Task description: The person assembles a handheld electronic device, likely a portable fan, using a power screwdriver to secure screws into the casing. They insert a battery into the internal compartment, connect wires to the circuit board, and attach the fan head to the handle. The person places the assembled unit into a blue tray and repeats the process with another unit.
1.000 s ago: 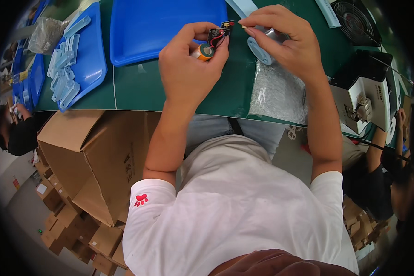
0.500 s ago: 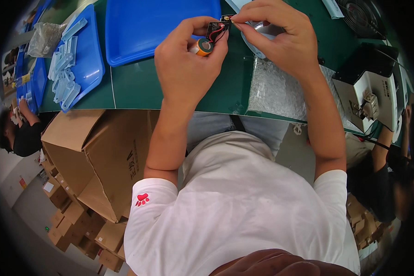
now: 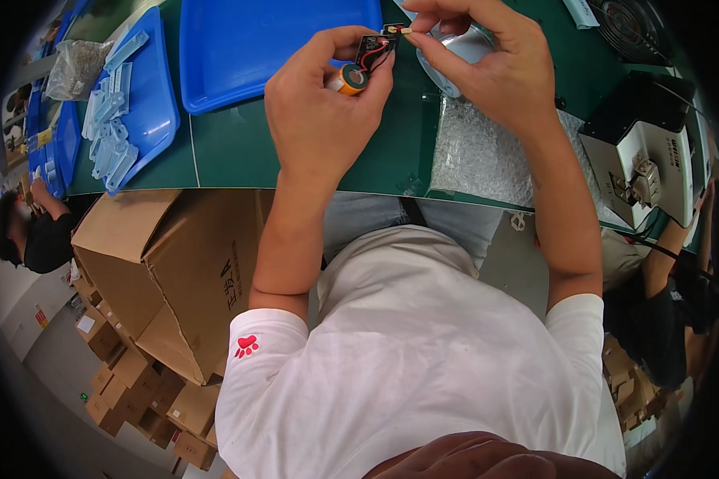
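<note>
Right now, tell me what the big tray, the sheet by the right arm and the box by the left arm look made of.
Big tray: probably moulded plastic, smooth and glossy blue, with a rounded raised rim. Sheet: likely bubble wrap, clear and dimpled, the green table showing through. Box: corrugated cardboard, matte brown, with folded flaps and creased edges.

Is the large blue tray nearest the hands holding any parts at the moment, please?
No, the large blue tray shows only bare blue surface beside the left hand.
</note>
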Demonstrator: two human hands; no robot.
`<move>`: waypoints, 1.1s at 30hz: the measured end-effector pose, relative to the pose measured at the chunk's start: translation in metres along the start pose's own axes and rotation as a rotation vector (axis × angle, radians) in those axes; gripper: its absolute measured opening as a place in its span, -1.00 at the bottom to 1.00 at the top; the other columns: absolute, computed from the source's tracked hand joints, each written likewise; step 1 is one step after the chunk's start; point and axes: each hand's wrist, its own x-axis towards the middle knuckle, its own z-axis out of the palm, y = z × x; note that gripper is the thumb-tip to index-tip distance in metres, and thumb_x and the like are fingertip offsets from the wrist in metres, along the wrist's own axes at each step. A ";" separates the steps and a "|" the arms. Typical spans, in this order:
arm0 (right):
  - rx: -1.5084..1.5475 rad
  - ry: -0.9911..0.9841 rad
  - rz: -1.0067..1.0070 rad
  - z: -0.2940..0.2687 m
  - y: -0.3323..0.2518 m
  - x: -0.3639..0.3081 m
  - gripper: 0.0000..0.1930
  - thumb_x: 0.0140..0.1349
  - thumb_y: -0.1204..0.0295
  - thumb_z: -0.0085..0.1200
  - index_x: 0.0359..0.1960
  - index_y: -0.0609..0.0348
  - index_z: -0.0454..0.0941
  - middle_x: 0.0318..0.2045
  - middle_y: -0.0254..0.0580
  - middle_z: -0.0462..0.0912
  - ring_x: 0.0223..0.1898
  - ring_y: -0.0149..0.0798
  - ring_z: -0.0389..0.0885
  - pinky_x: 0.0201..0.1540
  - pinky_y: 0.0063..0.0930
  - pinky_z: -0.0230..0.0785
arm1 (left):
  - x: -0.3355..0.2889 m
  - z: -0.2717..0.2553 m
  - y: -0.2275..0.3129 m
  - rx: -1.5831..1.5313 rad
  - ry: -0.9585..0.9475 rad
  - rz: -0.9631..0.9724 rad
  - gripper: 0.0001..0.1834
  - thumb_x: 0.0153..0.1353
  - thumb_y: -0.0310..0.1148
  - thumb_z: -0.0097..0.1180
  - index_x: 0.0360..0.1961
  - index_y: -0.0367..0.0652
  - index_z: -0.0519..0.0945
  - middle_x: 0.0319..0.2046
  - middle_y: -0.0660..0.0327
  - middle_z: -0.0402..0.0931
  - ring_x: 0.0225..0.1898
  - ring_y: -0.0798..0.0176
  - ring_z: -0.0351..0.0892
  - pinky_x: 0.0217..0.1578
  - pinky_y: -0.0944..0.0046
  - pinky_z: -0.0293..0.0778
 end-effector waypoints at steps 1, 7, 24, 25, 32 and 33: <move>-0.027 -0.002 -0.009 0.000 0.000 0.000 -0.74 0.06 0.60 0.41 -0.17 0.15 0.76 -0.39 -0.22 0.74 -0.37 -0.28 0.71 -0.28 -0.47 0.55 | 0.000 0.000 0.000 0.005 0.002 0.006 -0.73 0.15 -0.46 0.47 -0.13 -0.26 0.71 -0.38 0.31 0.71 -0.44 0.56 0.65 -0.48 0.54 0.48; -0.155 0.007 -0.087 0.001 -0.003 0.001 -0.77 0.03 0.61 0.40 -0.24 0.14 0.75 -0.39 -0.22 0.74 -0.37 -0.24 0.71 -0.28 -0.43 0.57 | 0.000 0.000 0.002 0.014 0.017 0.026 -0.74 0.15 -0.46 0.47 -0.14 -0.25 0.72 -0.38 0.30 0.71 -0.45 0.54 0.66 -0.47 0.51 0.50; 0.098 -0.279 0.004 -0.017 0.012 -0.004 -0.78 0.23 0.68 0.26 -0.11 0.20 0.76 -0.16 -0.24 0.72 -0.23 -0.47 0.66 -0.38 -0.67 0.41 | -0.005 -0.027 0.005 -0.223 -0.250 -0.282 -0.70 0.18 -0.47 0.44 -0.03 -0.23 0.75 -0.32 0.25 0.72 -0.38 0.52 0.62 -0.36 0.50 0.55; 0.113 -0.272 -0.004 -0.016 0.013 -0.004 -0.78 0.23 0.69 0.25 -0.11 0.21 0.75 -0.15 -0.23 0.72 -0.23 -0.46 0.66 -0.38 -0.67 0.42 | -0.005 -0.028 0.005 -0.266 -0.236 -0.306 -0.71 0.19 -0.48 0.43 -0.04 -0.23 0.76 -0.32 0.25 0.72 -0.38 0.52 0.62 -0.35 0.50 0.55; 0.038 -0.212 -0.065 -0.009 0.006 -0.003 -0.81 0.22 0.67 0.29 -0.14 0.22 0.75 -0.19 -0.23 0.73 -0.27 -0.46 0.67 -0.38 -0.66 0.44 | 0.002 -0.020 0.000 0.094 -0.070 0.036 -0.74 0.16 -0.52 0.39 -0.09 -0.23 0.76 -0.34 0.21 0.75 -0.36 0.47 0.67 -0.32 0.44 0.59; 0.021 -0.197 -0.069 -0.008 0.005 -0.003 -0.81 0.21 0.67 0.30 -0.15 0.22 0.75 -0.21 -0.24 0.74 -0.28 -0.47 0.67 -0.38 -0.65 0.44 | 0.004 -0.018 0.003 0.128 -0.067 0.046 -0.74 0.14 -0.52 0.39 -0.11 -0.23 0.76 -0.34 0.20 0.76 -0.35 0.44 0.69 -0.32 0.42 0.60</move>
